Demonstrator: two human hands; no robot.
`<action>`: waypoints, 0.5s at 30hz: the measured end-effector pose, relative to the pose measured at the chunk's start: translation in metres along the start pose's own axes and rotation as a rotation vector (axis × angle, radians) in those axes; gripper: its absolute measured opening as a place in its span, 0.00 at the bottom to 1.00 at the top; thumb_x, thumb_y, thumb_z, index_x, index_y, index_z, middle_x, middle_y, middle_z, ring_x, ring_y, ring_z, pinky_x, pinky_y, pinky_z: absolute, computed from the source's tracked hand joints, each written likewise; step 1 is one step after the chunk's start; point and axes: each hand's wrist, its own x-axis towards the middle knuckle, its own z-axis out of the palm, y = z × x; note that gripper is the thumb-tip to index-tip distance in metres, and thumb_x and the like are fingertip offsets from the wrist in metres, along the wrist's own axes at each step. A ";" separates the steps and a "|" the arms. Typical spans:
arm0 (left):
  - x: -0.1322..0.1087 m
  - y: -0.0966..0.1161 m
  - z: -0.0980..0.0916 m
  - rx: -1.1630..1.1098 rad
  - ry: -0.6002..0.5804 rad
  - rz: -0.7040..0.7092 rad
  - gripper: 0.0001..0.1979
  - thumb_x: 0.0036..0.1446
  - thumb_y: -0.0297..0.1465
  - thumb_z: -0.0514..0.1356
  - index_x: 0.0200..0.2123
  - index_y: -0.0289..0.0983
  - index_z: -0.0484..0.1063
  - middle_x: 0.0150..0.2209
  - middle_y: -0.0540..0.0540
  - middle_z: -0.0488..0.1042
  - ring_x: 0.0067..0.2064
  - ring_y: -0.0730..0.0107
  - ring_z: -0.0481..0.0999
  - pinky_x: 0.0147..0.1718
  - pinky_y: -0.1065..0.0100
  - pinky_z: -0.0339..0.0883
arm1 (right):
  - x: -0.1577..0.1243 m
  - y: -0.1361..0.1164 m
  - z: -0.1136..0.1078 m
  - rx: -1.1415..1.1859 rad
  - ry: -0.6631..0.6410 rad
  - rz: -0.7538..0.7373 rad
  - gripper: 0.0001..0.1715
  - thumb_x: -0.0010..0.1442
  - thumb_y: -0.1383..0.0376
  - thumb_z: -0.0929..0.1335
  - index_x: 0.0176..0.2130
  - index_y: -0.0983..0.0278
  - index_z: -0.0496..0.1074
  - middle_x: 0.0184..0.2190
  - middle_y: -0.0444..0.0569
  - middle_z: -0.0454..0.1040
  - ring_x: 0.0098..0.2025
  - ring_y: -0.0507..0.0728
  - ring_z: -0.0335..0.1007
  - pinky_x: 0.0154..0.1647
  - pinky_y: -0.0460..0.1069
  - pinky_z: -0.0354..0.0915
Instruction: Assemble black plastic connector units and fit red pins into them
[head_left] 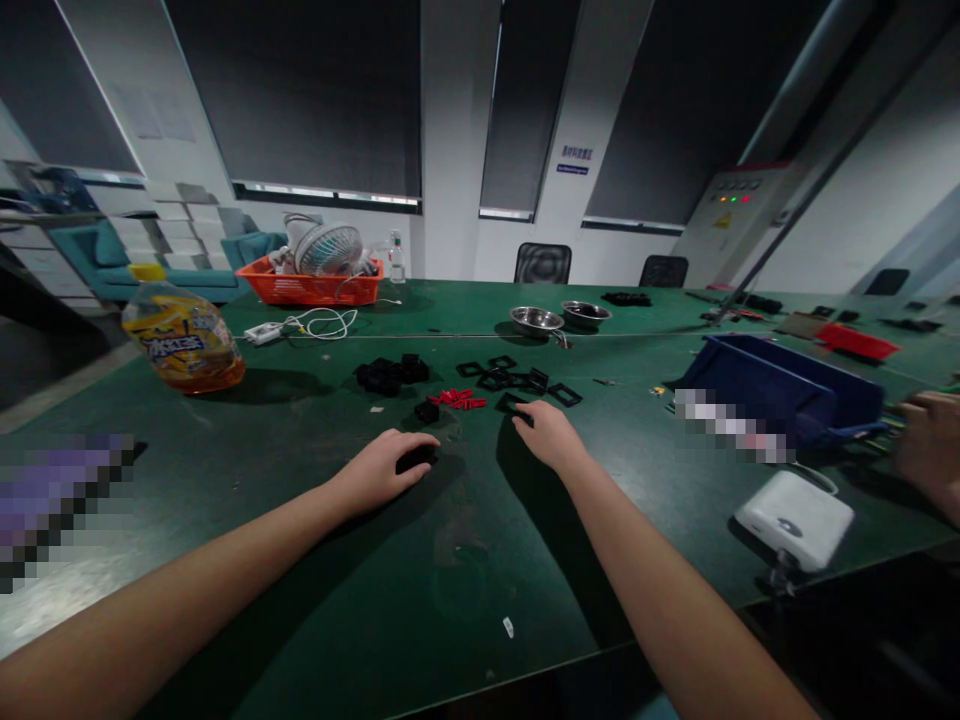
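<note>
Your right hand (pixel 550 436) is at one black rectangular frame (pixel 510 400), left hand (pixel 384 464) curved; can't tell either grip. Two round steel bowls (pixel 535 321) beyond.

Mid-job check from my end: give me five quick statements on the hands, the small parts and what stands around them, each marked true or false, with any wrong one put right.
1. The right hand has its fingertips at a black frame. True.
2. The left hand is in among the red pieces. False: the left hand is apart from the red pieces, nearer the wearer.
3. A fan sits in the orange basket. True.
4. The bottle has a blue cap. False: its cap is yellow.
5. Two metal bowls stand farther from the wearer than the red pieces. True.
</note>
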 end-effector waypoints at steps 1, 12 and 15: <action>0.000 0.000 0.000 0.004 -0.001 0.001 0.18 0.59 0.33 0.57 0.52 0.41 0.71 0.50 0.43 0.75 0.51 0.58 0.72 0.51 0.55 0.66 | -0.001 -0.001 -0.001 0.001 0.000 0.003 0.17 0.61 0.66 0.64 0.46 0.68 0.78 0.46 0.60 0.77 0.50 0.64 0.74 0.53 0.56 0.66; -0.001 0.003 -0.002 0.047 -0.010 0.012 0.19 0.58 0.32 0.56 0.53 0.40 0.71 0.51 0.43 0.76 0.51 0.57 0.73 0.52 0.55 0.66 | -0.006 -0.002 -0.001 0.023 -0.049 -0.005 0.24 0.61 0.73 0.60 0.53 0.67 0.74 0.53 0.56 0.75 0.56 0.60 0.70 0.60 0.53 0.62; -0.001 0.002 0.000 0.046 0.004 0.024 0.18 0.58 0.32 0.56 0.52 0.40 0.71 0.51 0.43 0.76 0.51 0.57 0.73 0.52 0.55 0.67 | -0.007 -0.002 -0.001 0.009 -0.071 -0.014 0.23 0.61 0.73 0.60 0.50 0.68 0.76 0.52 0.57 0.76 0.54 0.61 0.72 0.57 0.53 0.64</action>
